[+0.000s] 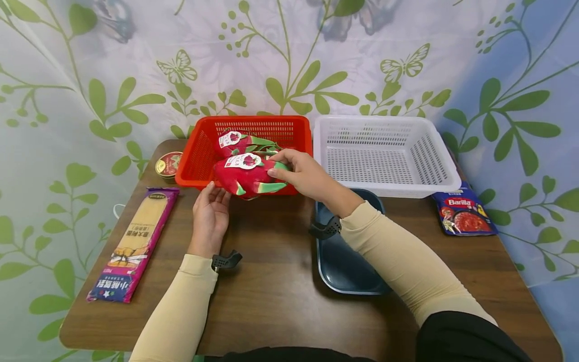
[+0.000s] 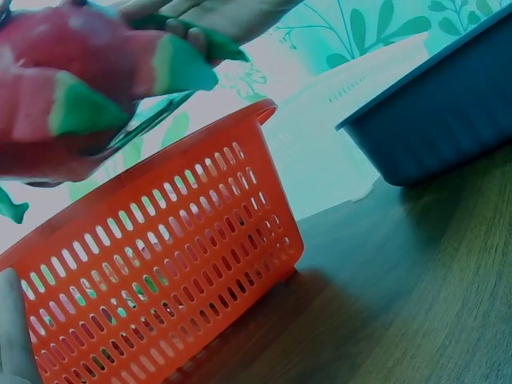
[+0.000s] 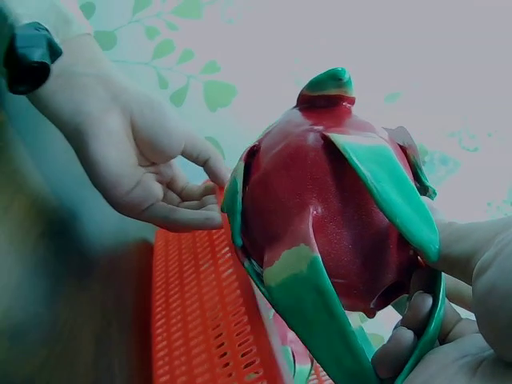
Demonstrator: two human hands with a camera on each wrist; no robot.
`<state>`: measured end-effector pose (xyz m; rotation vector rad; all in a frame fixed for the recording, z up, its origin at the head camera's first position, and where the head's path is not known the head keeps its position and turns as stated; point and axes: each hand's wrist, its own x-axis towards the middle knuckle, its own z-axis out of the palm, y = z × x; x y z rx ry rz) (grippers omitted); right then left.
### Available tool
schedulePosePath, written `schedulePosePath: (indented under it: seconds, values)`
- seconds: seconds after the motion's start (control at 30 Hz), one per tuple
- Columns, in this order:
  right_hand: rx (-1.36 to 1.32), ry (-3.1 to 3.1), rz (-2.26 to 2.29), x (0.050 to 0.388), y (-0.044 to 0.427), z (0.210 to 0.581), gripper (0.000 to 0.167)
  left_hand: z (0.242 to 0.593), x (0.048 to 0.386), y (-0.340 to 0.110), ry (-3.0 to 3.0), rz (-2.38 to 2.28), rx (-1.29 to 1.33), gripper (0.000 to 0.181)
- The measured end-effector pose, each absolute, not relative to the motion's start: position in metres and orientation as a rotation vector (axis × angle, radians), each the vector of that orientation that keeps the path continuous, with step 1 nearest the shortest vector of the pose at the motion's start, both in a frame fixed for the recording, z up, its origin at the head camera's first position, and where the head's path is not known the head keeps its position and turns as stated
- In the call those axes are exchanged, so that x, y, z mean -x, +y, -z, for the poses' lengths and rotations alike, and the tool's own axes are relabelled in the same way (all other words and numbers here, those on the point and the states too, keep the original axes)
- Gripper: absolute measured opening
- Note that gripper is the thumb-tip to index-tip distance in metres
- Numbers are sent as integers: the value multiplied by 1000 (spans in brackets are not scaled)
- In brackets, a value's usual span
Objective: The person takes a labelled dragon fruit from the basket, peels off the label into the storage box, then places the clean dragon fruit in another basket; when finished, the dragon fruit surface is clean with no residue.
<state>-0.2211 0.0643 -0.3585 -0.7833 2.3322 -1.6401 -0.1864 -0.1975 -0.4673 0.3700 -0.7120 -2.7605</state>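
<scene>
Leaf-patterned backdrop (image 1: 289, 50) behind, the dragon fruit (image 1: 237, 177) lies crosswise, green end (image 1: 281, 166) rightward.

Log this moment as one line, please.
right hand: holds dragon fruit above near rim of red basket | left hand: at that rim, grip unclear | second dragon fruit: inside red basket

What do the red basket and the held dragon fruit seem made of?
Red basket: likely plastic, smooth, with even rows of slots. Held dragon fruit: glossy, with crisp green tips; perhaps a plastic model, though real waxy skin is possible.
</scene>
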Motion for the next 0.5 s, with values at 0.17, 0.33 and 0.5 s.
schedulePosePath:
  seconds: [0.17, 0.33, 0.5]
  values:
    - [773, 2306, 1617, 210, 74, 363, 37, 469, 187, -199, -680, 2777, -362, 13]
    - [765, 2270, 1609, 202, 82, 368, 36, 469, 187, -198, -674, 2778, -355, 10]
    - [785, 2210, 1623, 192, 89, 371, 34, 470, 186, -198, -671, 2786, -324, 9]
